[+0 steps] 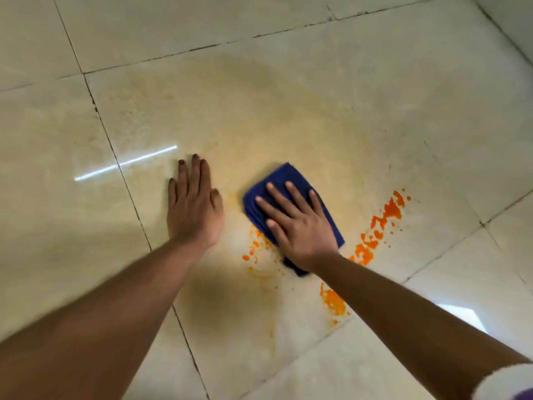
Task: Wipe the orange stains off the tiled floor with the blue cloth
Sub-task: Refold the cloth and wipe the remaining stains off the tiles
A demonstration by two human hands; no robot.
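A folded blue cloth [284, 180] lies flat on the beige tiled floor [317, 111]. My right hand [294, 226] presses down on it with straight, spread fingers. My left hand [193, 209] rests flat on the bare tile just left of the cloth, fingers straight. Bright orange stains [386, 215] run in a diagonal streak to the right of the cloth. Smaller orange specks [253, 246] sit at the cloth's lower left edge. Another orange patch [333, 303] lies beside my right forearm. A faint yellowish smear covers the tile beyond the cloth.
Dark grout lines [121, 171] cross the floor between large tiles. A wall base [513, 27] shows at the top right corner. A bright streak of reflected light [127, 163] lies left of my left hand.
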